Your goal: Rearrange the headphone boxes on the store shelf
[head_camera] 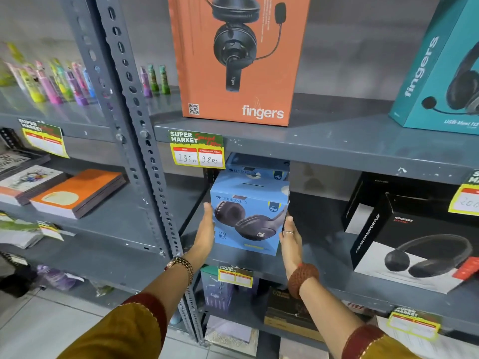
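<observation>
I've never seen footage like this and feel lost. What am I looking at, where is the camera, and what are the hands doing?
No machine here: a person wears a wide-angle camera on the head, looking forward and down, so you see their own arms reaching out. The left hand and right hand press against the two sides of a blue headphone box, holding it at the middle level of a grey metal shelf. Another blue box sits behind it. Above stand an orange headset box and a teal box; to the right are black headphone boxes. Yellow price tags hang on the shelf edges.
</observation>
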Motion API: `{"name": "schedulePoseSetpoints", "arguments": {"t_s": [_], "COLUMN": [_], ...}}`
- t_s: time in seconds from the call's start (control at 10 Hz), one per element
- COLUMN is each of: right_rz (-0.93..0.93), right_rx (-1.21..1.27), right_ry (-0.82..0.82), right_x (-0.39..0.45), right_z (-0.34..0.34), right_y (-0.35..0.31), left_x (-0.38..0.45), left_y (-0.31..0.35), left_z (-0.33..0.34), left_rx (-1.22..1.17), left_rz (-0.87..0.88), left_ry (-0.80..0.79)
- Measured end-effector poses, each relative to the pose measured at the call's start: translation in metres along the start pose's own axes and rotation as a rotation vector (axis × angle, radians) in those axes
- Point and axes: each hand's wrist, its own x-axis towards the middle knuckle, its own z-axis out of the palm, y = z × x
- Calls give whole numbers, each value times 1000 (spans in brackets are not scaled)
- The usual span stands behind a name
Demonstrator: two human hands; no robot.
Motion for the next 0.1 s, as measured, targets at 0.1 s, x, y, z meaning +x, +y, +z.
{"name": "schedulePoseSetpoints", "arguments": {"t_s": [0.1], "right_rz": [-36], "right_rx": [-78], "right_ry": [15], "right_x": [-6], "right_z": [-1], "right_y": [-4], "left_x": [-3], "left_y": [-7], "left_z": [-1], "left_rx": [64], "left_rz": [69], "left_ry": [70]}}
